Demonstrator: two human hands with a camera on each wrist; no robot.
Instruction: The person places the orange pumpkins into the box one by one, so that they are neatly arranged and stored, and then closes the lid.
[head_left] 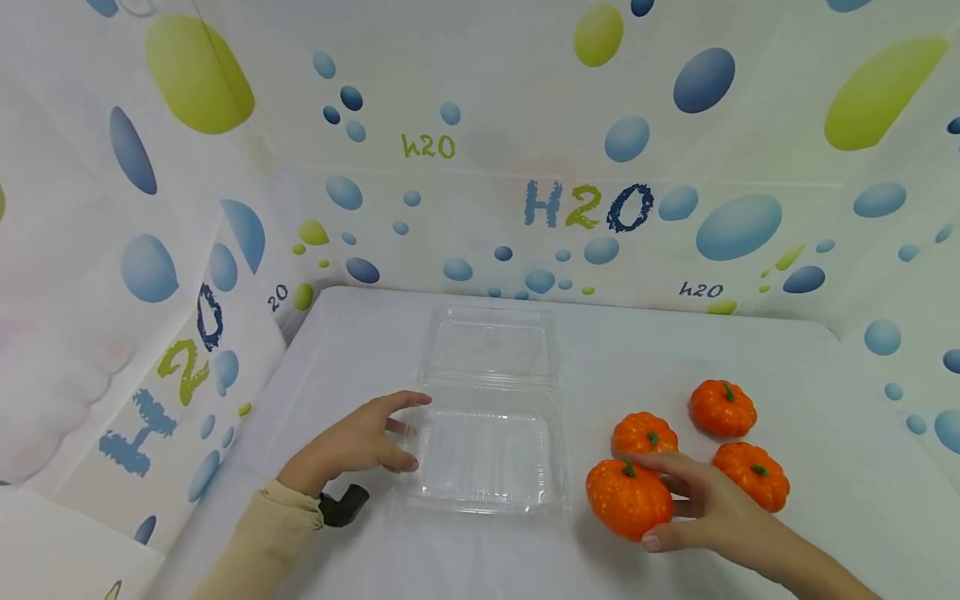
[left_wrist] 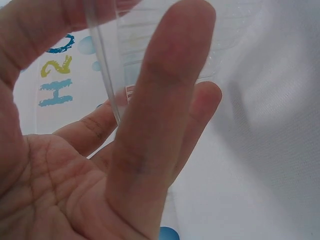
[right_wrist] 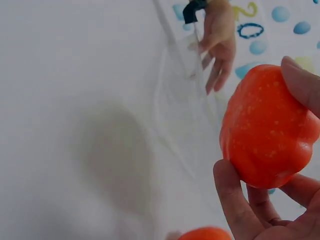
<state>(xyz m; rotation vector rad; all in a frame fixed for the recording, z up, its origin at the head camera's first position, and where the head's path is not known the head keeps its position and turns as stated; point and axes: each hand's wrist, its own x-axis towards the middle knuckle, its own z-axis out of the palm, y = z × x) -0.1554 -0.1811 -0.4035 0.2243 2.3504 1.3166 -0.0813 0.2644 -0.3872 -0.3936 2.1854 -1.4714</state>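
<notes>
An orange toy pumpkin (head_left: pixel 628 502) with a green stem is held by my right hand (head_left: pixel 708 510), thumb on the near side and fingers on the far side. The right wrist view shows this speckled pumpkin (right_wrist: pixel 267 127) up close, above the white cloth. A clear plastic clamshell box (head_left: pixel 483 457) lies opened out flat, its lid (head_left: pixel 491 346) toward the wall. My left hand (head_left: pixel 356 442) is at the box's left side with fingers spread and loosely bent. In the left wrist view the box's edge (left_wrist: pixel 103 65) passes behind a finger; contact is hard to tell.
Three more orange pumpkins lie to the right: one (head_left: pixel 645 432) just behind the held one, another (head_left: pixel 722 408) farther back, and a third (head_left: pixel 752 475) beside my right hand. A patterned sheet (head_left: pixel 480 167) hangs behind the white-covered table (head_left: pixel 630 350).
</notes>
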